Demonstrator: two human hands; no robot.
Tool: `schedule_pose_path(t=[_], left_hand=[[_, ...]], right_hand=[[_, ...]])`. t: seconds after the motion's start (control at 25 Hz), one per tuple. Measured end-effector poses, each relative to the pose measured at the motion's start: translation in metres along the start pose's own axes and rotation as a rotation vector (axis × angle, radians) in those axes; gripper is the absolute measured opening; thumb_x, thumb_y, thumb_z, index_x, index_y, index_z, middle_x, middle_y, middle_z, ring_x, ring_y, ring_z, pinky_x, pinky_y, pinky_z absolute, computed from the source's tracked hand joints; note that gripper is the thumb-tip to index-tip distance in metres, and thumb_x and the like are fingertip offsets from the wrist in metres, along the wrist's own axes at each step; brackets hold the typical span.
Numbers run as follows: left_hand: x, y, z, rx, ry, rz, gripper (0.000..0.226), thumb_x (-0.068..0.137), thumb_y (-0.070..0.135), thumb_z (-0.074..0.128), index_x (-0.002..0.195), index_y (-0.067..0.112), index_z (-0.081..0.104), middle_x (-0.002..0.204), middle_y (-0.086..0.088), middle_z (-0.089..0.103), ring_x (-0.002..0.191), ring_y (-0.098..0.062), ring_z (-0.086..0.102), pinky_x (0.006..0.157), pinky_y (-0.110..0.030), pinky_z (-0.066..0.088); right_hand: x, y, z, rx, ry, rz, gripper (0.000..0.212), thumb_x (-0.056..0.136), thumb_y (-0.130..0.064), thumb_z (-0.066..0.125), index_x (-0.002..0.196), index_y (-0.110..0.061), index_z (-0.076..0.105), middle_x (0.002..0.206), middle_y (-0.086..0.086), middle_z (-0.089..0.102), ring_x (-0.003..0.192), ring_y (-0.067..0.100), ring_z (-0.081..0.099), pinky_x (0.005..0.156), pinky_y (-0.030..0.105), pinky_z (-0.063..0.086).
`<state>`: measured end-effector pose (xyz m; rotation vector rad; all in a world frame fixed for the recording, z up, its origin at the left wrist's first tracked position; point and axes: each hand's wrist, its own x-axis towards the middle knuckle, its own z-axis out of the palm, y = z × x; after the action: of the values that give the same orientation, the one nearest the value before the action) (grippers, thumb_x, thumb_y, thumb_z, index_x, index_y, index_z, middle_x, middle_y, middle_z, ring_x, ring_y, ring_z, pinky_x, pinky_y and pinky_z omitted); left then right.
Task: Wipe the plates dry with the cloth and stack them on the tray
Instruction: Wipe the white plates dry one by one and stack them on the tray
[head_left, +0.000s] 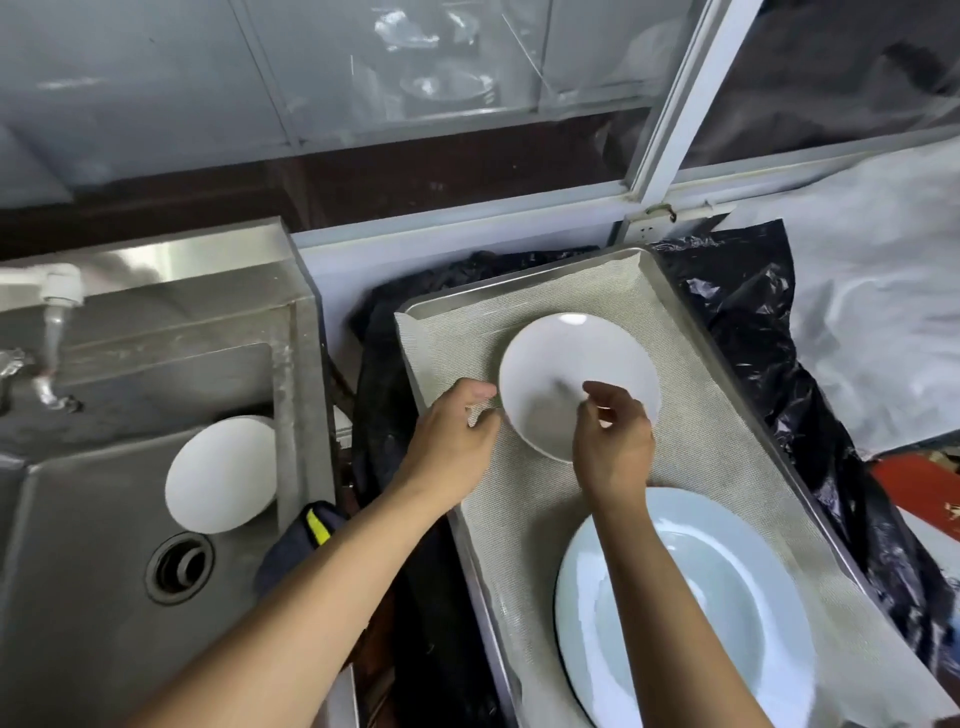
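A small white plate (566, 364) lies on the beige mesh cloth (727, 467) that lines the metal tray (519, 293). My left hand (452, 436) is at the plate's left rim, where thumb and fingers pinch a fold of the cloth. Over the plate's near right part hovers my right hand (613, 441), its fingers loosely curled and holding nothing that I can see. A large pale blue plate (727, 597) sits on the tray's near end, under my right forearm. Another white plate (223, 473) leans in the sink.
The steel sink (104, 519) with its drain (179, 566) and a white tap (57, 291) is on the left. Black plastic sheeting (753, 332) surrounds the tray. A dark item with a yellow patch (311, 525) lies between sink and tray.
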<state>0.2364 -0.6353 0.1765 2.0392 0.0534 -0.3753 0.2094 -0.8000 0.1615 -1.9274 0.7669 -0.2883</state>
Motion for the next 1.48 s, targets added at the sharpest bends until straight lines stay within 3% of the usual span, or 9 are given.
schedule_pose_path(t=[0.08, 0.28, 0.48, 0.68, 0.8, 0.84, 1.04, 1.24, 1.48], left_hand=[[-0.016, -0.004, -0.018, 0.003, 0.014, 0.014, 0.028, 0.098, 0.022, 0.057, 0.125, 0.028, 0.063, 0.127, 0.015, 0.063, 0.119, -0.004, 0.056, 0.093, -0.014, 0.041], [-0.06, -0.024, -0.071, -0.061, 0.095, -0.007, 0.028, 0.099, 0.017, 0.054, 0.122, 0.028, 0.065, 0.129, 0.01, 0.064, 0.12, -0.008, 0.058, 0.102, -0.023, 0.045], [-0.105, -0.065, -0.14, -0.06, 0.163, -0.033, 0.029, 0.098, 0.014, 0.053, 0.12, 0.026, 0.067, 0.123, 0.012, 0.067, 0.115, -0.005, 0.061, 0.094, -0.017, 0.045], [-0.145, -0.108, -0.217, -0.064, 0.184, -0.038, 0.028, 0.098, 0.009, 0.053, 0.118, 0.022, 0.067, 0.119, 0.007, 0.069, 0.113, -0.007, 0.063, 0.099, -0.022, 0.046], [-0.169, -0.138, -0.261, -0.044, 0.18, -0.053, 0.026, 0.098, 0.01, 0.053, 0.115, 0.023, 0.067, 0.113, 0.017, 0.068, 0.107, 0.01, 0.06, 0.084, 0.001, 0.038], [-0.176, -0.148, -0.275, -0.052, 0.176, -0.055, 0.026, 0.098, 0.01, 0.052, 0.116, 0.02, 0.067, 0.114, 0.016, 0.068, 0.108, 0.007, 0.061, 0.083, 0.002, 0.037], [-0.198, -0.194, -0.331, -0.094, 0.165, -0.091, 0.025, 0.098, 0.009, 0.053, 0.118, 0.015, 0.066, 0.118, 0.007, 0.069, 0.11, -0.01, 0.064, 0.093, -0.027, 0.049], [-0.203, -0.241, -0.358, -0.091, 0.166, -0.119, 0.026, 0.097, 0.01, 0.053, 0.115, 0.022, 0.067, 0.112, 0.015, 0.068, 0.104, 0.002, 0.062, 0.079, 0.001, 0.039], [-0.17, -0.304, -0.362, -0.105, 0.237, -0.21, 0.024, 0.098, 0.011, 0.054, 0.114, 0.023, 0.067, 0.11, 0.017, 0.069, 0.104, 0.002, 0.063, 0.078, 0.0, 0.042]], right_hand=[[-0.02, -0.013, 0.01, 0.009, -0.04, -0.033, 0.025, 0.099, -0.013, 0.056, 0.119, -0.017, 0.072, 0.119, 0.003, 0.068, 0.098, 0.013, 0.062, 0.082, 0.021, 0.038], [-0.079, -0.045, 0.043, 0.016, -0.11, -0.109, 0.024, 0.098, -0.011, 0.056, 0.113, -0.019, 0.073, 0.111, 0.001, 0.069, 0.09, 0.011, 0.062, 0.079, 0.019, 0.039], [-0.152, -0.067, 0.091, 0.025, -0.214, -0.118, 0.024, 0.097, -0.013, 0.057, 0.114, -0.017, 0.073, 0.109, 0.004, 0.074, 0.1, 0.019, 0.068, 0.095, 0.035, 0.052], [-0.233, -0.085, 0.144, -0.007, -0.262, -0.137, 0.024, 0.097, -0.011, 0.057, 0.112, -0.017, 0.074, 0.11, 0.002, 0.074, 0.104, 0.015, 0.068, 0.086, 0.021, 0.044], [-0.28, -0.093, 0.178, -0.009, -0.276, -0.092, 0.024, 0.097, -0.009, 0.057, 0.113, -0.015, 0.074, 0.11, 0.004, 0.075, 0.105, 0.019, 0.068, 0.091, 0.028, 0.049], [-0.294, -0.095, 0.189, -0.006, -0.271, -0.079, 0.024, 0.097, -0.009, 0.057, 0.113, -0.014, 0.074, 0.11, 0.004, 0.075, 0.105, 0.019, 0.068, 0.089, 0.026, 0.048], [-0.354, -0.098, 0.236, -0.018, -0.291, -0.044, 0.022, 0.096, -0.014, 0.057, 0.109, -0.019, 0.074, 0.101, -0.005, 0.075, 0.098, 0.015, 0.069, 0.081, 0.027, 0.05], [-0.378, -0.084, 0.271, -0.071, -0.34, -0.019, 0.023, 0.097, -0.016, 0.057, 0.111, -0.023, 0.074, 0.103, -0.002, 0.076, 0.091, 0.017, 0.068, 0.08, 0.031, 0.052], [-0.358, -0.048, 0.325, -0.15, -0.403, 0.034, 0.019, 0.097, -0.014, 0.059, 0.102, -0.028, 0.071, 0.094, -0.013, 0.072, 0.082, 0.009, 0.066, 0.078, 0.026, 0.049]])
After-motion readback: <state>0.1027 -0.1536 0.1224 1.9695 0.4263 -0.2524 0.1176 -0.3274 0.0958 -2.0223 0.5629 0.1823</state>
